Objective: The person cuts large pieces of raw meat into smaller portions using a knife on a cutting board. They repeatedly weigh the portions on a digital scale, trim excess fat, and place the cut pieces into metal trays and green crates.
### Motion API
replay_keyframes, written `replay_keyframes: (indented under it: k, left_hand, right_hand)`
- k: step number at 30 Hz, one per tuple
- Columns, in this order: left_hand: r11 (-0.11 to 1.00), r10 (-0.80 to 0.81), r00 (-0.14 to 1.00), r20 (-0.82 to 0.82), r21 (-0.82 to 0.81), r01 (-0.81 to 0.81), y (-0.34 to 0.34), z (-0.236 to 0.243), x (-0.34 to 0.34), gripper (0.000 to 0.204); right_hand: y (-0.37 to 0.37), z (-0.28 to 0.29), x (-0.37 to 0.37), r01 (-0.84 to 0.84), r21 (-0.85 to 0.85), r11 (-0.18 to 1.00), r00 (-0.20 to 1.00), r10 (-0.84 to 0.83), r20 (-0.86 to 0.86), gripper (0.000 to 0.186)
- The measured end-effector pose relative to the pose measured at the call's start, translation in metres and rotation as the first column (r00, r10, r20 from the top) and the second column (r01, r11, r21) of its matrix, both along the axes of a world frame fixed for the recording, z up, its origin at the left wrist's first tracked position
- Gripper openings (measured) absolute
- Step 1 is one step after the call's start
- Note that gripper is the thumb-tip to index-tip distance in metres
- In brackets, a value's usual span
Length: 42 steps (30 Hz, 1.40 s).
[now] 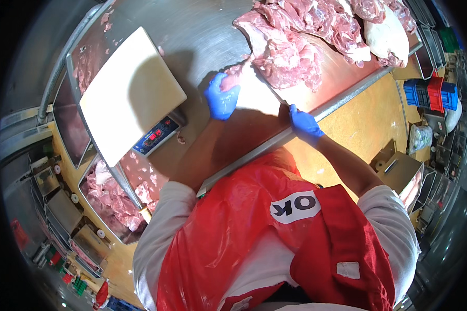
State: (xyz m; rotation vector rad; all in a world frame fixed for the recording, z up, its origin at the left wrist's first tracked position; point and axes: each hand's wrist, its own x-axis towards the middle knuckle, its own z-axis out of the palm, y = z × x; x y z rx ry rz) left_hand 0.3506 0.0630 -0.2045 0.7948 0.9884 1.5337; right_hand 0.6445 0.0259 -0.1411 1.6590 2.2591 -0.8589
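Observation:
My left hand [222, 98], in a blue glove, is closed round the narrow end of a piece of raw pink meat [288, 54] on the steel table [192, 31]. In my blue-gloved right hand [304, 125], near the table's front edge, is a knife [275, 94]. Its thin blade points away and to the left, reaching the near side of that meat. The knife's tip is hard to make out against the meat. Beyond, more raw meat cuts [316, 20] are heaped, with a pale, skin-like white piece [386, 36] at their right.
Left of my hands a white cutting board [150, 88] lies over a digital scale [158, 136] with a lit red display. Meat trimmings [114, 199] fill a metal bin below the table's left end. A raised metal rim [347, 98] borders the table; blue and red crates [430, 95] stand far right.

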Motion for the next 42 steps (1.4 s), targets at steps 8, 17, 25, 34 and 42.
replay_keyframes:
  k: [8, 17, 25, 34, 42]
  left_hand:
    - [0.965, 0.015, 0.91, -0.415, -0.232, -0.122, -0.074, 0.181, -0.035, 0.026]
    - [0.882, 0.371, 0.566, -0.737, 0.087, -0.464, 0.003, 0.329, -0.509, 0.039]
    - [0.854, 0.514, 0.337, -0.789, 0.433, -0.29, 0.083, 0.273, -0.275, 0.041]
    - [0.935, -0.318, 0.808, -0.496, -0.023, 0.354, 0.008, 0.059, 0.069, 0.077]
    - [0.974, -0.142, 0.871, -0.47, 0.09, 0.208, 0.02, 0.019, -0.007, 0.091]
  right_hand:
    - [0.039, -0.018, -0.111, 0.173, 0.138, 0.975, 0.882, -0.091, -0.463, 0.022]
    - [0.099, 0.073, -0.032, 0.527, 0.145, 0.837, 0.69, -0.323, -0.648, 0.022]
    - [0.195, 0.007, 0.135, 0.413, 0.184, 0.892, 0.793, -0.253, -0.554, 0.034]
    - [0.219, -0.011, 0.049, 0.105, -0.152, 0.983, 0.793, -0.175, -0.583, 0.035]
    - [0.085, 0.003, 0.025, 0.12, -0.513, 0.85, 0.615, -0.469, -0.633, 0.031]
